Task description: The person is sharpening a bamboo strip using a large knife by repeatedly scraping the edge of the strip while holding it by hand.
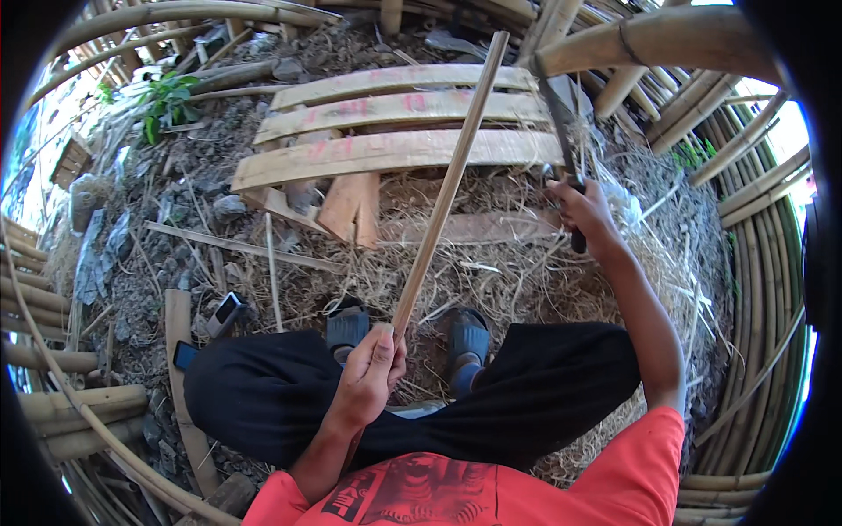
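A long split-bamboo strip [450, 184] slants up and away from my lap, its far end crossing over a low slatted wooden pallet [386, 147]. My left hand [371, 370] is closed round the strip's near end. At the pallet's right side, my right hand [588, 215] grips the dark handle of a machete [561, 123]. The long narrow blade points away from me, apart from the strip. Pale bamboo shavings [491, 254] lie thick between the pallet and my feet.
A thick bamboo pole [658, 39] juts in at the upper right, close to the blade tip. Stacked bamboo poles [754, 298] line the right side; more poles [83, 403] lie at left. Two phone-like devices [225, 314] rest by my left knee. Rubble covers the ground at left.
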`<state>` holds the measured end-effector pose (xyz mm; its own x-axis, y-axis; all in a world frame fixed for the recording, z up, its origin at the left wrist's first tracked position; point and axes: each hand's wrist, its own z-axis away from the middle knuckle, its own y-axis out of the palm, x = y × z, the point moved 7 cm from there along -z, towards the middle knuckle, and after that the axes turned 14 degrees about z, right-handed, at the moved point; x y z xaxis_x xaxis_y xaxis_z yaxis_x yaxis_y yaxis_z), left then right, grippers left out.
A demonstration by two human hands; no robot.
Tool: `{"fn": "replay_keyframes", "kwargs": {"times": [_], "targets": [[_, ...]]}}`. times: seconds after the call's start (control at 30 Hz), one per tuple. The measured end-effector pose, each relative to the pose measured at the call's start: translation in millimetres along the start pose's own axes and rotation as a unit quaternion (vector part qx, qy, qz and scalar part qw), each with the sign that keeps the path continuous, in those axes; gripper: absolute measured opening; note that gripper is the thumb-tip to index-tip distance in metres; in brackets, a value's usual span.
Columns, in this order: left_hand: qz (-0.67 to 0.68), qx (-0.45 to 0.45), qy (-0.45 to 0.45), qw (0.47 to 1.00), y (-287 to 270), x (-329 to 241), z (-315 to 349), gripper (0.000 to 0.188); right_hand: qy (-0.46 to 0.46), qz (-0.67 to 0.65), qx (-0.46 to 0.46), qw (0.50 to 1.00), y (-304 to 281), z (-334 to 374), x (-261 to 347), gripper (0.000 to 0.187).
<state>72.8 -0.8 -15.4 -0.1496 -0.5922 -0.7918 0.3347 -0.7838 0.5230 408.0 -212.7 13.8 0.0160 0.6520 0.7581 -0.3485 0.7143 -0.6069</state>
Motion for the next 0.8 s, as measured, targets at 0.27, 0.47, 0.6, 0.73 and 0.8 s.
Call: {"fn": "replay_keyframes", "kwargs": {"times": [0.27,0.47,0.6,0.73,0.8], "targets": [[-0.03,-0.04,0.032,0.998,14.3,-27.5,-6.0,0.032,-0.231,0.029,0.145,0.962,35.6,75.3,87.0,0.024],[-0.071,0.011,0.075,0.995,27.5,-16.4,-18.8,0.035,-0.065,-0.167,0.428,0.886,76.2,101.8,88.3,0.022],[-0.027,0.017,0.058,0.998,28.9,-9.6,-25.5,0.035,-0.037,-0.187,0.472,0.861,82.3,86.5,72.4,0.026],[0.048,-0.027,-0.01,0.998,12.9,-10.1,-26.1,0.031,-0.02,-0.123,0.464,0.877,78.8,62.1,36.7,0.026],[0.071,-0.037,-0.015,0.997,6.2,-8.9,-27.0,0.031,-0.015,-0.088,0.461,0.883,69.6,48.0,14.6,0.025]]}}
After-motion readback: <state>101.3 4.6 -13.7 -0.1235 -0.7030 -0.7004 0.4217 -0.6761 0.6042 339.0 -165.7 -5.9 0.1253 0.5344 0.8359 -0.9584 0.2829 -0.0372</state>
